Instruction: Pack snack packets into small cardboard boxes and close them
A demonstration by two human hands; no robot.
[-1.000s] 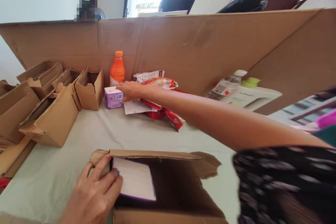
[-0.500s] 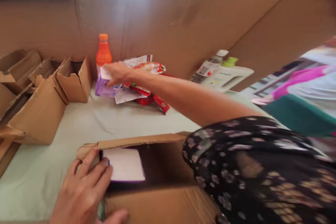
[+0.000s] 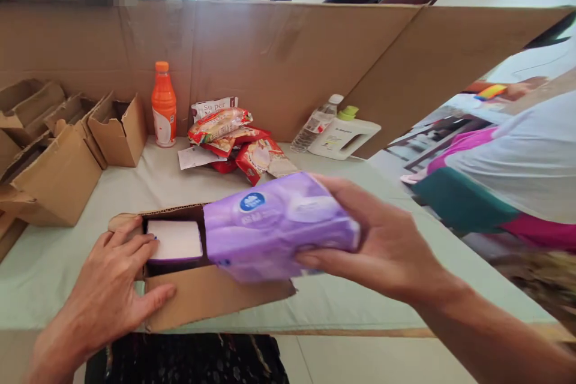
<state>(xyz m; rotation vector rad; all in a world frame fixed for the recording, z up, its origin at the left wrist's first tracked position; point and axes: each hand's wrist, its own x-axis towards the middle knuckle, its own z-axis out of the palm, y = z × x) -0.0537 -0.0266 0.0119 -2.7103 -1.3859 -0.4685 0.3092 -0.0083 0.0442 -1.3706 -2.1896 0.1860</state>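
Note:
My right hand grips a purple tissue pack with a blue oval logo. The pack is tilted above the right part of an open cardboard box and hides that part of its inside. On the box's left end rests my left hand, its fingers over the rim and its thumb along the front wall. Inside the box, at the left, lies a white-topped pack with purple edges, close to my left fingertips.
An orange drink bottle, several red snack packets, a clear water bottle and a white jug stand or lie along the cardboard wall. Several cardboard boxes crowd the left. Beyond the right edge sits another person.
My right hand has brought the tissue pack from beside the orange bottle back toward me, over the box. My left hand has stayed on the box. The view has shifted somewhat.

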